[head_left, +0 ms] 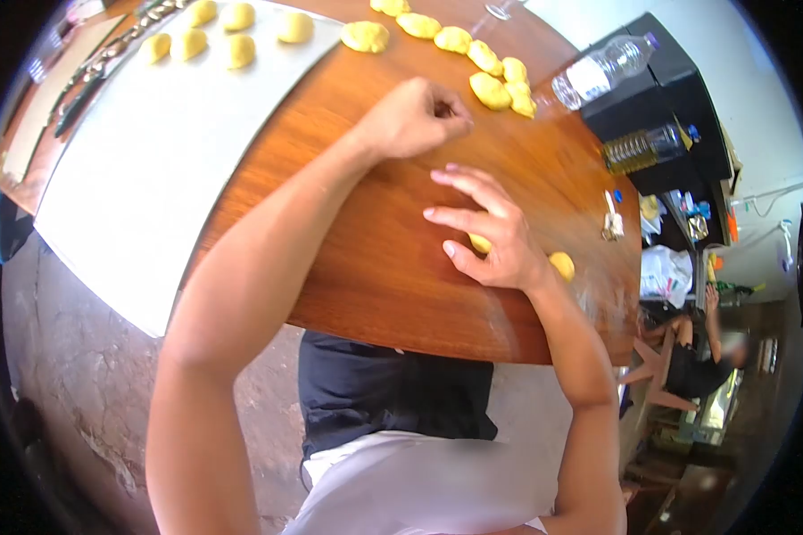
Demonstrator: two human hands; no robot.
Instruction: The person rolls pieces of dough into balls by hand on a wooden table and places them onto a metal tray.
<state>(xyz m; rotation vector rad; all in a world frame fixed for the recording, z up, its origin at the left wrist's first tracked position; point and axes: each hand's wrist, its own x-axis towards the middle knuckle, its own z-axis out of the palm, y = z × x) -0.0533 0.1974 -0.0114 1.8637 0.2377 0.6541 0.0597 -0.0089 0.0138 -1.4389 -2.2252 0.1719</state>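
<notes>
Centrally, head view:
Left hand (412,118): upper centre, fingers curled loosely, fingertips pinched together, resting on wooden table (366,259); grasp unclear.
Right hand (492,234): centre, fingers spread flat, pressing yellow dough piece (479,242).
Second dough piece (562,265): just right of that wrist.
Dough row (491,76): upper centre-right.
White sheet (152,169): upper left, carrying more dough.
Bottles (602,71): upper right.

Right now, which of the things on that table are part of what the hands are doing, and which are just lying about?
In use: right hand on dough piece; left hand; dough row; white sheet.
Lying about: water bottle; oil bottle.
</notes>
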